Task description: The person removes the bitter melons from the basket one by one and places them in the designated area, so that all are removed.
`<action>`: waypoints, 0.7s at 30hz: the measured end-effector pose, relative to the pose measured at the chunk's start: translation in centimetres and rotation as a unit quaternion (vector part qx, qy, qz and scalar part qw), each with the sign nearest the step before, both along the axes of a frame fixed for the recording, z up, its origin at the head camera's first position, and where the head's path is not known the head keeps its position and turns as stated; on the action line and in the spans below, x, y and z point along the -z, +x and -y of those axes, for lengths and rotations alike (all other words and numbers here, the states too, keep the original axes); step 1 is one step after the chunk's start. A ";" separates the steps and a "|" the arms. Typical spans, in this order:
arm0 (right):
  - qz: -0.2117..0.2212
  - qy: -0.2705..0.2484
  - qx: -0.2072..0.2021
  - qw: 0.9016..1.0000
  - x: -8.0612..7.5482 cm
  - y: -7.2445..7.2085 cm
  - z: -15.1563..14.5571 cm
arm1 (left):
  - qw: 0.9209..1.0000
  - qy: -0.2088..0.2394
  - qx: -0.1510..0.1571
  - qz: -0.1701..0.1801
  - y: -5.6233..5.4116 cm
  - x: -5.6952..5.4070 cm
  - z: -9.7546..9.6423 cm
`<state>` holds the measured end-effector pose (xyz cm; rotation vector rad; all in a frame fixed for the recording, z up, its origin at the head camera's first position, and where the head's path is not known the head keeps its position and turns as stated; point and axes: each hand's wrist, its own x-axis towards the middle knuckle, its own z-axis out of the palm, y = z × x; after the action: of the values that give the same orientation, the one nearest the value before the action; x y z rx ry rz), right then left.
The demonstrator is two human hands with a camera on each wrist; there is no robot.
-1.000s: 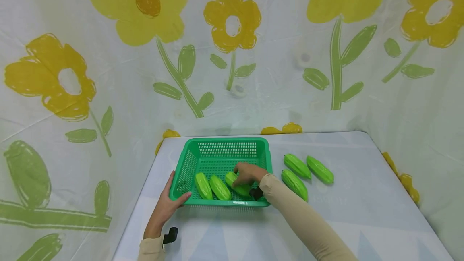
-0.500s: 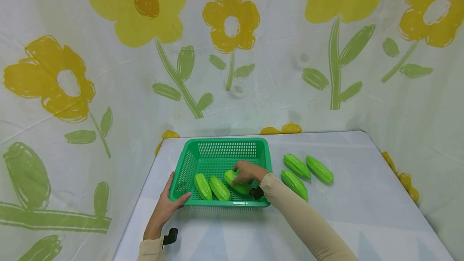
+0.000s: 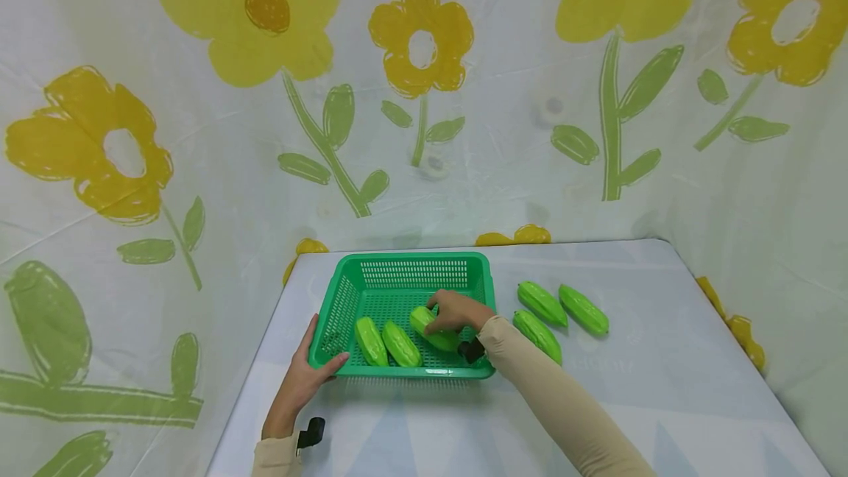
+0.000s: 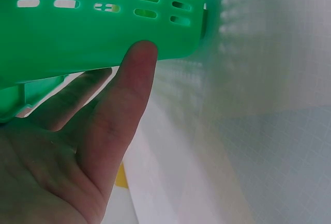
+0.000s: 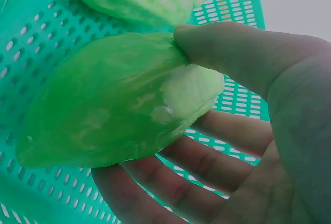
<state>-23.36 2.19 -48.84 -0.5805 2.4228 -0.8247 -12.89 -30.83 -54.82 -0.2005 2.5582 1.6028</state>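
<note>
At the head view's lower centre, the right hand's (image 3: 459, 312) grip pinches the green gourd (image 5: 108, 107) inside the basket (image 3: 407, 372); it looks light, firm and slippery, best held round the middle.

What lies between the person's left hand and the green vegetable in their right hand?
In the head view, beyond the near left corner of the basket, two other green vegetables lie side by side inside it.

A wrinkled white fabric backdrop (image 3: 493, 193) printed with yellow flowers (image 3: 268, 10) and green leaves (image 3: 49, 311) enclosed the tabletop (image 3: 662, 366) behind and along both sides. Pale blue triangles (image 3: 391, 440) marked its whitish near part, under soft light.
</note>
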 end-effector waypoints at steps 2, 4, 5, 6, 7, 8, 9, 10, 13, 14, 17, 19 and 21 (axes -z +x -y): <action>-0.002 -0.002 0.001 1.000 -0.2 0.0 -0.1 | 1.000 -0.001 -0.001 0.001 0.0 0.0 0.0; -0.005 -0.006 0.001 1.000 -0.4 0.0 -0.1 | 1.000 -0.003 -0.002 0.002 0.0 -0.1 0.0; -0.005 -0.008 0.001 1.000 -0.6 0.0 -0.2 | 1.000 -0.003 -0.003 0.002 0.0 -0.1 0.0; -0.006 -0.010 0.002 1.000 -0.6 0.0 -0.2 | 1.000 -0.002 -0.003 0.003 0.0 -0.1 0.0; -0.008 -0.011 0.002 1.000 -0.6 0.0 -0.2 | 1.000 -0.002 -0.003 0.003 0.0 -0.1 -0.1; -0.009 -0.011 0.003 1.000 -0.6 0.0 -0.2 | 1.000 -0.001 -0.003 0.003 0.1 -0.1 -0.1; -0.009 -0.013 0.003 1.000 -0.6 -0.1 -0.2 | 1.000 0.000 -0.003 0.004 0.1 -0.1 -0.1; -0.011 -0.014 0.003 1.000 -0.6 -0.1 -0.3 | 1.000 0.001 -0.003 0.004 0.1 -0.1 -0.1; -0.020 -0.011 0.003 1.000 -0.6 -0.2 -0.3 | 1.000 0.002 -0.003 0.003 0.1 -0.2 -0.1; -0.022 -0.012 0.002 1.000 -0.6 -0.2 -0.4 | 1.000 0.002 -0.004 0.004 0.1 -0.1 0.0; -0.023 -0.017 0.002 1.000 -0.8 -0.2 -0.6 | 1.000 0.001 -0.004 0.003 0.1 -0.1 0.0; -0.020 -0.024 0.003 0.999 -1.0 -0.2 -0.7 | 1.000 0.000 -0.004 0.003 0.1 -0.1 0.0; -0.019 -0.030 0.004 0.999 -1.1 -0.1 -0.9 | 1.000 -0.001 -0.004 0.002 0.1 -0.1 -0.1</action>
<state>-23.46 3.09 -47.70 -0.6149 2.4420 -0.9006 -12.82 -30.76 -54.68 -0.2136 2.5590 1.6014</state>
